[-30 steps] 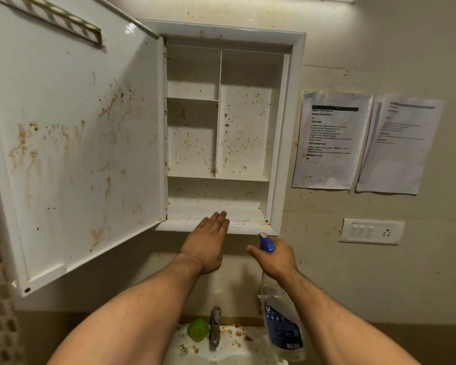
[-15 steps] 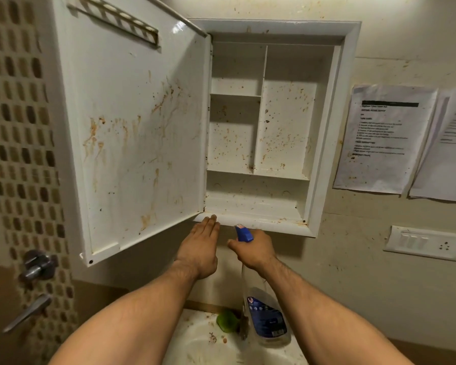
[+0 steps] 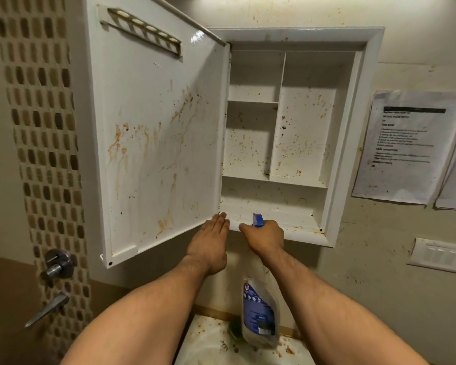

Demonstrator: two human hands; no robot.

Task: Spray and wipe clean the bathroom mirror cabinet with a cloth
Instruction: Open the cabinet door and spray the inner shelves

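Observation:
The white wall cabinet (image 3: 353, 143) stands open, its shelves speckled with brown stains. Its door (image 3: 156, 143) swings out to the left, the inner face streaked brown. My left hand (image 3: 208, 246) reaches up with straight fingers that touch the door's lower corner at the cabinet's bottom edge. My right hand (image 3: 266, 237) grips the blue trigger head of a clear spray bottle (image 3: 259, 312), which hangs below my fist just under the cabinet's bottom rim. No cloth is in view.
A stained washbasin (image 3: 208, 346) lies below, with something green behind the bottle. Two printed sheets (image 3: 406, 146) hang on the wall to the right, above a switch plate (image 3: 442, 255). Metal tap handles (image 3: 57, 264) sit on the mosaic tile strip at left.
The view has shifted left, so the cabinet and door sit further right in frame. My left hand slid left to the door's lower corner; my right hand rose slightly with the bottle.

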